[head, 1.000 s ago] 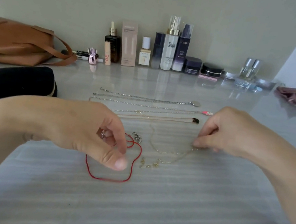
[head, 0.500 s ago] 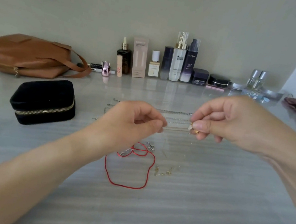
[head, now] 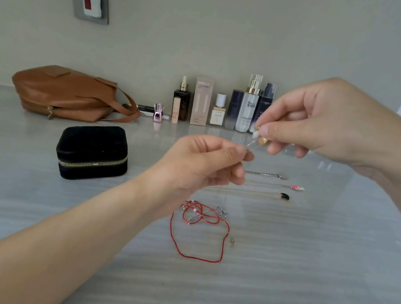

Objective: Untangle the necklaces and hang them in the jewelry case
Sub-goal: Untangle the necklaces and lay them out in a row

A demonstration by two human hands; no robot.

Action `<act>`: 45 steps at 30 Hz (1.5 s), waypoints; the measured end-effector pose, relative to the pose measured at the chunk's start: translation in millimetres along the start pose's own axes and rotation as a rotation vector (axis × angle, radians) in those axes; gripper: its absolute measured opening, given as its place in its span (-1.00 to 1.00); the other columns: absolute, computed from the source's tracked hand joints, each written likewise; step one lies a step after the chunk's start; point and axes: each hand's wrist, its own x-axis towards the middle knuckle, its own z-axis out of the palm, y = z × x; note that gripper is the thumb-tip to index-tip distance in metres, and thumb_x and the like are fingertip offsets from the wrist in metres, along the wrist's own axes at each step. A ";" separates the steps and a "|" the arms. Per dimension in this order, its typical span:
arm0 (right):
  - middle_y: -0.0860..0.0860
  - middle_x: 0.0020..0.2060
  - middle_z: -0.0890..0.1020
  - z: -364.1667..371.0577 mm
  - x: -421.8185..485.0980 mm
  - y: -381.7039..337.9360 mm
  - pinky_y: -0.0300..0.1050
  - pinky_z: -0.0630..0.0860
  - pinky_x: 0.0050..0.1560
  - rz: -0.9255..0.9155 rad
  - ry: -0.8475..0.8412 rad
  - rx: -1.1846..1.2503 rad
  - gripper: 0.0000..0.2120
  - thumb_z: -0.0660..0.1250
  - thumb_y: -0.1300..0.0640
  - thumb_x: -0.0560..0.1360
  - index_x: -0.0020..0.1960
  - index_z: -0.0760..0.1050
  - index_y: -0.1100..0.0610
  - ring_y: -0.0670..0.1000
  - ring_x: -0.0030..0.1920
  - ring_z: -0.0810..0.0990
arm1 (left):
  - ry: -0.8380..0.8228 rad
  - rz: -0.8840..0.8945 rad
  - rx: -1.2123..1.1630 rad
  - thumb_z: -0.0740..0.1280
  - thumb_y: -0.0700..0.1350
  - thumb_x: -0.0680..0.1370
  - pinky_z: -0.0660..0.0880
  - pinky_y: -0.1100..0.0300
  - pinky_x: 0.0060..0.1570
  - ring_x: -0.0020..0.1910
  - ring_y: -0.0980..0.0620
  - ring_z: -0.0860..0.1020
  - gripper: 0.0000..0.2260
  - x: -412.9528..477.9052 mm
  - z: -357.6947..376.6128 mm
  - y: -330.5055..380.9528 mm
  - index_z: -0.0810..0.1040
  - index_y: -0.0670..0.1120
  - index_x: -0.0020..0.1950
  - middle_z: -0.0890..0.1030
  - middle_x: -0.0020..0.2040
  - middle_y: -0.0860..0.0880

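Note:
My left hand (head: 208, 164) and my right hand (head: 321, 120) are raised above the table, each pinching one end of a thin gold chain (head: 256, 142) stretched between them; the chain is blurred and barely visible. A red cord necklace (head: 197, 232) lies in a loop on the table below, tangled at its top with a small silver piece. Three straightened necklaces (head: 267, 184) lie side by side behind it, partly hidden by my left hand. The black jewelry case (head: 92, 152) stands zipped shut at the left.
A brown leather bag (head: 70, 93) lies at the back left. A row of cosmetic bottles and boxes (head: 217, 105) lines the wall. A tiny gold piece (head: 232, 240) lies beside the red cord. A wall socket (head: 90, 1) is above.
Both hands have lifted the gold chain off the table, the right hand rising higher. The view has tilted up, showing more wall.

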 end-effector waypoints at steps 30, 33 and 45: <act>0.02 -0.53 0.64 -5.7 -17.7 122.7 -0.35 0.44 -0.56 0.557 0.119 0.638 -0.89 0.27 0.33 0.45 -0.24 0.51 0.22 -0.16 -0.55 0.56 | -0.060 -0.514 0.291 0.35 -0.14 0.35 0.39 0.36 -0.58 -0.58 0.19 0.38 -0.94 12.7 -77.0 10.3 0.53 -0.12 -0.29 0.53 -0.46 0.02; 0.03 -0.51 0.64 6.7 -19.1 136.8 -0.36 0.43 -0.58 0.598 0.106 0.620 -0.93 0.29 0.33 0.44 -0.20 0.52 0.24 -0.15 -0.55 0.56 | -0.031 -0.600 0.388 0.34 -0.19 0.42 0.42 0.36 -0.59 -0.59 0.20 0.42 -0.93 14.6 -80.0 6.7 0.55 -0.14 -0.26 0.57 -0.46 0.01; 0.09 -0.41 0.60 33.1 -20.6 153.8 -0.37 0.33 -0.65 0.459 0.111 0.180 -0.92 0.34 0.33 0.41 -0.21 0.56 0.19 -0.20 -0.61 0.47 | 0.012 -0.692 1.029 0.28 -0.11 0.53 0.36 0.35 -0.57 -0.57 0.19 0.44 -0.80 19.3 -68.0 -12.5 0.55 -0.13 -0.26 0.59 -0.42 0.01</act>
